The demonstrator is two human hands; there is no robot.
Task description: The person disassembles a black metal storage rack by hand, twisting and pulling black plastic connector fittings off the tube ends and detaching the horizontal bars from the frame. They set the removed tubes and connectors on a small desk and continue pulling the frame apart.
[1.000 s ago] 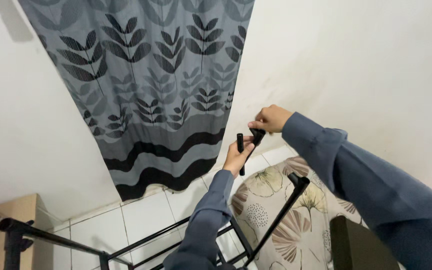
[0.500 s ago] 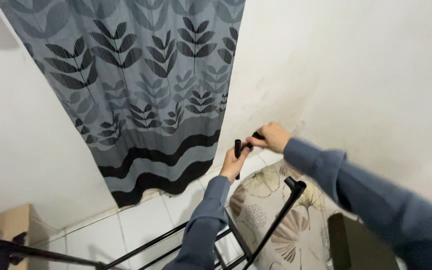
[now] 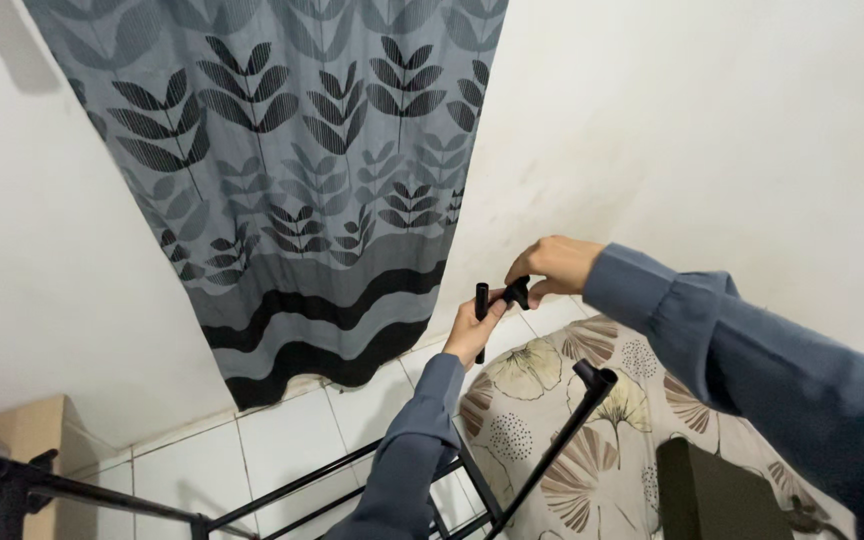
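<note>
My left hand is wrapped around a thin, matte black metal tube, held upright in front of a grey leaf-patterned curtain. My right hand pinches a small black plastic connector just beside the tube's top. Below, black frame bars cross a floral cushion.

Upright black tube, black connector beside
</note>
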